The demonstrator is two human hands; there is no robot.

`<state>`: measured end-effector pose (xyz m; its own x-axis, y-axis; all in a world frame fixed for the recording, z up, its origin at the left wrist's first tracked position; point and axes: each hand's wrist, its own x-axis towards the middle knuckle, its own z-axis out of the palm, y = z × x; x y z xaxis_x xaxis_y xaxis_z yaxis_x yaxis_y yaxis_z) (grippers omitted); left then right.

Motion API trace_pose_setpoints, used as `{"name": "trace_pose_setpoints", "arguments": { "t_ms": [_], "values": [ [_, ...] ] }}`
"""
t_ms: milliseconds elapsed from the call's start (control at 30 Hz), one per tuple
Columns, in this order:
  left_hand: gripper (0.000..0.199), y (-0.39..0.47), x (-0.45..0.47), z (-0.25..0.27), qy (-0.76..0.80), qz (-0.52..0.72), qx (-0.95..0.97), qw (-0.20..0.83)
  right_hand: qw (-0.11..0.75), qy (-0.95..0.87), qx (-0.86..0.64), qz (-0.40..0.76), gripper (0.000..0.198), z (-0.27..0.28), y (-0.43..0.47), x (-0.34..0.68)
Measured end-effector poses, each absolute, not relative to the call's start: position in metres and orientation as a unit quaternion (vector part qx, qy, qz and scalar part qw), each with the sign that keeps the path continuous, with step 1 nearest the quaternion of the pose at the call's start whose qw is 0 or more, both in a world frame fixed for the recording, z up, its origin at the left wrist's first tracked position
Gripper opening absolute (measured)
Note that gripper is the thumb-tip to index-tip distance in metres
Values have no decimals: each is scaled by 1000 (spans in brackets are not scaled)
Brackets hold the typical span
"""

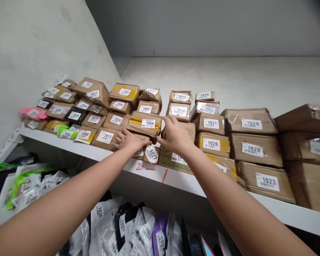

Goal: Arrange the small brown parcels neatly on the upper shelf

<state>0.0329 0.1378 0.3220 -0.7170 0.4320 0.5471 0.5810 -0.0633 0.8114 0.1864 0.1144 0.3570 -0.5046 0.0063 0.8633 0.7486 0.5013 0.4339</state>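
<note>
Box labels 1004 (148, 123), 1020 (211, 144), 1028 (252, 149), 1023 (267, 181), small parcel 6027 (152, 154)

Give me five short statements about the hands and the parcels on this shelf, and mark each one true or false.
1. Both hands reach to the parcels on the white shelf. True.
2. The left hand lies on a brown parcel under box 1004. True.
3. The right hand grips a pink bag. False: it is open, by the boxes.
4. Box 1023 sits atop its stack. False: it is at the bottom.
5. A small parcel 6027 stands between the hands. True.
</note>
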Motion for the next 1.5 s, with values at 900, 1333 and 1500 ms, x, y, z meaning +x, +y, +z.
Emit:
{"name": "trace_pose_setpoints", "arguments": {
  "t_ms": [900, 1333, 1500],
  "values": [
    [109, 138, 36, 313, -644, -669, -358, 100, 326, -672, -301, -593, 97, 391, 146, 146],
    [104, 139, 38, 314, -644, -676, -340, 107, 365, -685, -311, -549, 99, 387, 150, 139],
    [104, 134, 42, 316, -654, -673, -330, 104, 398, -690, -291, -530, 92, 388, 157, 144]
  ]
}}
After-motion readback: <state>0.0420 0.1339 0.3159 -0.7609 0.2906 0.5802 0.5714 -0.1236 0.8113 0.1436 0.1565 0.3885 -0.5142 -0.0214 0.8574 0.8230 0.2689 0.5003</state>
